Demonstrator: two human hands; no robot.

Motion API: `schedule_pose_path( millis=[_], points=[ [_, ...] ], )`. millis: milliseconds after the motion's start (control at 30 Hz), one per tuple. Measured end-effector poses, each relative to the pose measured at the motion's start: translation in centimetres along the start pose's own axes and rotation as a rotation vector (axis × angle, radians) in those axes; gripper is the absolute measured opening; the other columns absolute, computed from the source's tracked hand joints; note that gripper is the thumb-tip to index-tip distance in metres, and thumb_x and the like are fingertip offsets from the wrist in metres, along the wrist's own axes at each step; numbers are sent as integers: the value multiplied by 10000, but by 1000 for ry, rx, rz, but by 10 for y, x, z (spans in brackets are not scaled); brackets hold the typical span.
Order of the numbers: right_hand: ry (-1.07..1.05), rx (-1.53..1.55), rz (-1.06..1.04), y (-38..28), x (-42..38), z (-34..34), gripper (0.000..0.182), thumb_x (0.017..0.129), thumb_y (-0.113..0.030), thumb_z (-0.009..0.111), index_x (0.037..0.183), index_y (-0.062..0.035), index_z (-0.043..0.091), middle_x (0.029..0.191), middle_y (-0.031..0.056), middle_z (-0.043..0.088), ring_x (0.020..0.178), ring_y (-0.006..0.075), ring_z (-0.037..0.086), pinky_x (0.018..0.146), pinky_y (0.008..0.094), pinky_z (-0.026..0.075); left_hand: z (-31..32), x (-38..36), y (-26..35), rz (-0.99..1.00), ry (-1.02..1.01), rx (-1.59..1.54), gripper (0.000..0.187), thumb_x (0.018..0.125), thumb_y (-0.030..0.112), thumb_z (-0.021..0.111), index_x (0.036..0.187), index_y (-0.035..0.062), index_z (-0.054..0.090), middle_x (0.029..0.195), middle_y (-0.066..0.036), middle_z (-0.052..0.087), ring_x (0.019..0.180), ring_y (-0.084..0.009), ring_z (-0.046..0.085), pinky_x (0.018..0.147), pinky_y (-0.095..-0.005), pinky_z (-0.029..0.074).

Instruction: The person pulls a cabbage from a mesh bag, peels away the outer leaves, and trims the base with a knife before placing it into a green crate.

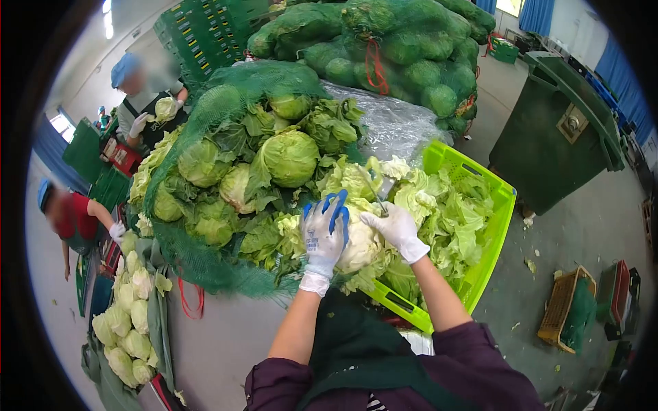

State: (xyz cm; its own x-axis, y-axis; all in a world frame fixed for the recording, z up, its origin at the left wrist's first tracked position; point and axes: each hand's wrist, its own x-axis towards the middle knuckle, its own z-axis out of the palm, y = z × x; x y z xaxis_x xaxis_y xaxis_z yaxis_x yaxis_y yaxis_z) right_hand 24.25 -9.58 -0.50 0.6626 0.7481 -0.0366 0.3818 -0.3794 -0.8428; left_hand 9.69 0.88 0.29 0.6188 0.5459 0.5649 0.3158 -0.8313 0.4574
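My left hand (324, 233), in a white glove with blue fingers, presses against the side of a pale, trimmed cabbage (361, 248). On the cabbage's other side is my right hand (399, 231), in a white glove with its fingers closed. A grey metal blade (386, 187), apparently a knife's, sticks up from the right hand; its handle is hidden in the grip. Loose leaves (452, 219) fill a bright green crate (495, 236) on the right. To the left, whole cabbages (291, 157) with outer leaves lie in an opened green net sack (205, 257).
Full net sacks of cabbages (411, 55) are piled at the back. A dark green wheeled bin (548, 130) and a wicker basket (558, 308) stand right. Two people work at left beside a row of trimmed cabbages (130, 322). Stacked green crates (205, 41) rise behind.
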Motion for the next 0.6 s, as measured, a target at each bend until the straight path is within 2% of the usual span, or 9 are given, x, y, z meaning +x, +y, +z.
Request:
schedule_pose_path(
  millis=[100, 133, 200, 267, 333, 400, 467, 533, 600],
  points=[
    [77, -153, 84, 1, 20, -1, 563, 750, -609, 640, 813, -52, 687, 809, 203, 665, 775, 368, 636, 692, 413, 507, 4, 3, 0, 0, 30, -49, 380, 931, 318, 446, 1178, 77, 605, 1161, -166, 602, 1075, -350, 546, 1015, -476, 324],
    [89, -150, 87, 11, 28, 0, 563, 750, -609, 640, 813, -52, 687, 809, 203, 665, 775, 368, 636, 692, 413, 507, 6, 2, 3, 11, 26, -53, 380, 931, 318, 446, 1178, 77, 605, 1161, -166, 602, 1075, -350, 546, 1015, -476, 323],
    [167, -258, 23, 40, 53, 12, 546, 755, -587, 638, 816, -47, 690, 801, 205, 665, 785, 374, 639, 689, 425, 499, 6, -3, 6, 92, 35, -2, 377, 813, 175, 551, 1181, 125, 610, 1173, -139, 599, 1076, -323, 543, 1037, -471, 305],
    [142, -195, 73, 55, 63, 12, 544, 750, -567, 645, 839, -33, 693, 804, 223, 660, 804, 379, 639, 699, 430, 497, 2, -4, 7, 124, 44, -9, 374, 804, 185, 567, 1163, 92, 613, 1168, -147, 601, 1091, -329, 537, 1044, -469, 308],
    [154, -129, 126, 62, 61, 12, 559, 737, -558, 662, 815, -5, 683, 781, 235, 654, 787, 375, 640, 695, 431, 499, 8, -18, -17, 19, 108, -112, 358, 812, 178, 565, 1147, 59, 614, 1176, -155, 600, 1111, -333, 532, 1052, -475, 313],
    [69, -9, 174, 66, 50, 9, 547, 758, -529, 665, 847, 11, 674, 841, 246, 656, 808, 374, 637, 718, 435, 494, 7, -33, -42, -182, 162, -370, 365, 932, 256, 491, 1189, 15, 584, 1241, -161, 578, 1164, -292, 520, 1065, -426, 323],
    [365, -115, 182, 67, 31, 18, 555, 789, -493, 661, 983, 26, 636, 920, 250, 655, 822, 391, 628, 743, 434, 486, 8, -46, -61, -383, 242, -776, 475, 977, 348, 434, 1262, -22, 525, 1289, -136, 550, 1201, -243, 491, 1065, -361, 322],
    [476, 24, 152, 50, -3, 20, 655, 814, -474, 650, 1202, 40, 533, 1053, 259, 635, 931, 390, 626, 824, 410, 482, -1, -50, -52, -435, 281, -807, 540, 992, 392, 400, 1306, -41, 479, 1324, -118, 519, 1218, -213, 467, 1063, -325, 314],
    [430, 339, -77, 28, -49, 48, 779, 811, -473, 655, 1331, 56, 416, 1126, 261, 614, 1031, 357, 615, 896, 380, 469, 3, -57, -51, -464, 359, -802, 533, 994, 387, 400, 1306, -37, 482, 1337, -124, 504, 1217, -213, 468, 1069, -332, 310]
  ],
)
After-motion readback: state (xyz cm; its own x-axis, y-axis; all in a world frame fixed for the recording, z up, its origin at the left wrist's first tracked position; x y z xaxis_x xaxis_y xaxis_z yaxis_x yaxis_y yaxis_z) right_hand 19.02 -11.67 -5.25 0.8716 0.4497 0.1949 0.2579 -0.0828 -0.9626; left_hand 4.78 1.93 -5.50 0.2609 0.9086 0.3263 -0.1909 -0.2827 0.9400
